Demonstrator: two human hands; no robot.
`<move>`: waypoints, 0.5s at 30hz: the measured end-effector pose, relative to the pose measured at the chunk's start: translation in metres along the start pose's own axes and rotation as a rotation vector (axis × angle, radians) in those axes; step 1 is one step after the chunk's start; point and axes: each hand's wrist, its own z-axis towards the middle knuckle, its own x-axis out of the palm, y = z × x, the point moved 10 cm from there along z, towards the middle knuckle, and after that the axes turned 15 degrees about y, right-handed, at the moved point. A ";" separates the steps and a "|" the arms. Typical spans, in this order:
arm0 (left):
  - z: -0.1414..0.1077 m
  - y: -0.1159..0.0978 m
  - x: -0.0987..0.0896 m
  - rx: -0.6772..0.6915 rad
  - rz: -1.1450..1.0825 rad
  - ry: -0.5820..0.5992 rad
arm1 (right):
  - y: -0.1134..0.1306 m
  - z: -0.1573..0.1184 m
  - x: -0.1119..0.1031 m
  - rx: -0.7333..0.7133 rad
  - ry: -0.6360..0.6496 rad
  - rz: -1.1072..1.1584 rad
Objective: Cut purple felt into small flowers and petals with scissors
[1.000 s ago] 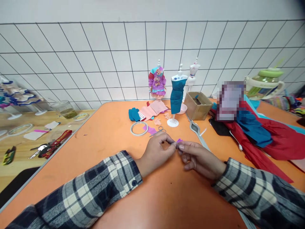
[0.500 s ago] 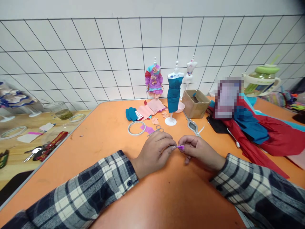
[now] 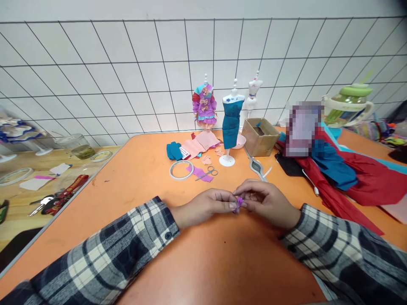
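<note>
A small crumpled piece of purple crepe paper or fabric [image 3: 239, 203] is pinched between my two hands, just above the orange table [image 3: 197, 254]. My left hand [image 3: 211, 206] grips its left side between thumb and fingers. From the right, my right hand [image 3: 267, 201] holds its other side with closed fingertips. Beyond my hands lie small scissors [image 3: 210, 171], partly over a flat purple piece [image 3: 201, 173]. A roll of white tape [image 3: 181, 170] is left of the scissors. Farther back stands a small dress form [image 3: 232, 123] wrapped in teal.
A doll-size form in a purple ruffled dress [image 3: 204, 106] and a bare white form [image 3: 253, 93] stand near the tiled wall. A cardboard box [image 3: 260, 137], grey tweezers-like tool [image 3: 256, 166], phone-like screen [image 3: 303, 129], red cloth [image 3: 365, 178] and lidded jug [image 3: 351, 106] are to the right.
My left hand has turned and shifted its grip, with the thumb now in front of the purple piece. The piece sits slightly lower and looks more bunched; the scissors are more exposed.
</note>
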 end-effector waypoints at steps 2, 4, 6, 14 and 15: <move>0.000 0.004 -0.002 -0.010 -0.027 0.004 | -0.004 0.002 0.004 0.026 0.037 0.045; 0.001 0.007 -0.004 -0.008 -0.027 0.001 | -0.006 0.002 0.005 0.045 0.045 0.087; 0.001 0.010 -0.006 -0.003 -0.027 -0.006 | -0.008 0.002 0.005 0.076 0.037 0.141; -0.012 -0.020 -0.030 0.140 0.241 -0.334 | -0.035 -0.003 0.005 0.285 -0.055 0.318; -0.015 -0.030 -0.030 0.160 0.393 -0.377 | -0.039 -0.004 0.005 0.315 -0.063 0.315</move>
